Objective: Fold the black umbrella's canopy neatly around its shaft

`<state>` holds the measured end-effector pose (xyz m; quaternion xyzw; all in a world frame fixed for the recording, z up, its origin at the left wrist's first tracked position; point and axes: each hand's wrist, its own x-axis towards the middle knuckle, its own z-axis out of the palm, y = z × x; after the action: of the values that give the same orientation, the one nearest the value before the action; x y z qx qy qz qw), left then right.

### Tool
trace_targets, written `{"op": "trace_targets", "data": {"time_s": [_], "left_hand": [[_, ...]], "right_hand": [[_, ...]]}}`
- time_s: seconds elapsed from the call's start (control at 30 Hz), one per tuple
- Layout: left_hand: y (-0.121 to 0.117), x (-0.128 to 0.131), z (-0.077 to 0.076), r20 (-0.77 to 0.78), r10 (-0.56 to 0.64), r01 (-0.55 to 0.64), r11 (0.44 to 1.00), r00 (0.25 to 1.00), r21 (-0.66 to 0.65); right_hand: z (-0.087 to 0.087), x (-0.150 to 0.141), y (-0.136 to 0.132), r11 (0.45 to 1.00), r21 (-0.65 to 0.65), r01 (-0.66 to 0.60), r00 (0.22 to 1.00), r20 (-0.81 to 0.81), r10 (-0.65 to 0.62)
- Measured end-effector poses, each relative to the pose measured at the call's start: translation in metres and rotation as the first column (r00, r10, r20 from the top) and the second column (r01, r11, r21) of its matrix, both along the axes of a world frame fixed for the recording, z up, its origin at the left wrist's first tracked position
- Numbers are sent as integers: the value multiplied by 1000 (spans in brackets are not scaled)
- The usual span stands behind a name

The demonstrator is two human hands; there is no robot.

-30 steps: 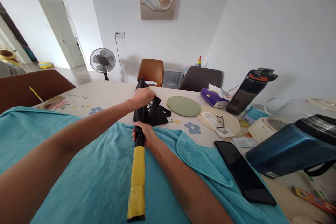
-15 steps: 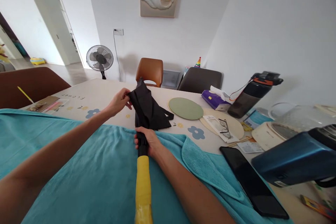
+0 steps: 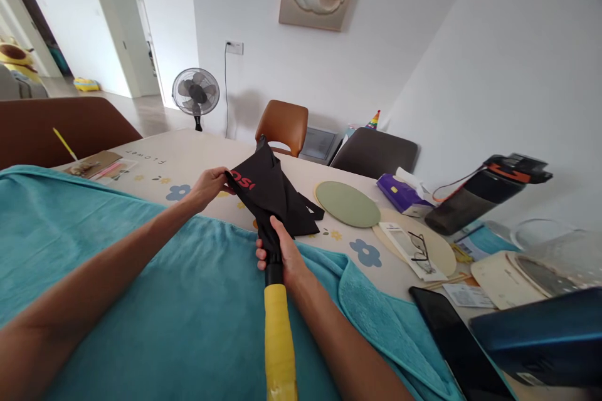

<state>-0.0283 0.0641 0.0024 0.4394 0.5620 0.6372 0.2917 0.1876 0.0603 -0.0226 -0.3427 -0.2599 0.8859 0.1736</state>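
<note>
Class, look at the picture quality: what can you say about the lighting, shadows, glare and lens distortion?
Head view: soft light, a faint shadow on the wall beside the fan; head view: a pale sheen on the floor; head view: apparent wide-angle stretch, with the black bottle leaning outward; head view: the black umbrella's folds lose detail.

Black umbrella point(image 3: 270, 191) with red letters, yellow handle point(image 3: 279, 338), turquoise cloth point(image 3: 164, 301), cream tabletop point(image 3: 207, 147) with blue and yellow flowers
</note>
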Motion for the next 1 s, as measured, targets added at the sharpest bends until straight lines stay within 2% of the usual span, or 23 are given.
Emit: {"op": "trace_targets", "data": {"time_s": [0.17,0.33,0.4,0.53,0.63,0.73,0.8,0.93,1.0], "left_hand": [[-4,-5,6,22,-22,22,999,1000,31],[-9,-11,14,-7,-34,34,998,999,52],[-10,-16,15,-60,-62,62,998,996,-6],[-12,-30,11,-241,-200,139,959,950,-247],[-12,-39,4,-384,-316,143,898,868,-415],[-10,-43,-5,-453,-448,112,795,771,-596],[-9,-42,-11,-501,-515,81,749,695,-657],[-10,-38,-15,-668,-575,-1,758,473,-653],[-12,-37,-12,-728,-561,-90,765,394,-638]], "right_hand": [[-2,1,4,1000,-21,-23,999,-40,22],[1,0,3,999,-27,-19,1000,-7,19],[2,0,3,1000,-17,-15,1000,16,15],[3,0,3,1000,1,-3,998,56,3],[4,0,2,1000,5,9,998,58,-9],[3,-2,0,999,43,21,998,58,-24],[2,-3,-3,995,99,32,996,78,-40],[-2,-7,-7,974,224,38,984,160,-76],[-4,-9,-8,968,248,35,980,180,-82]]}}
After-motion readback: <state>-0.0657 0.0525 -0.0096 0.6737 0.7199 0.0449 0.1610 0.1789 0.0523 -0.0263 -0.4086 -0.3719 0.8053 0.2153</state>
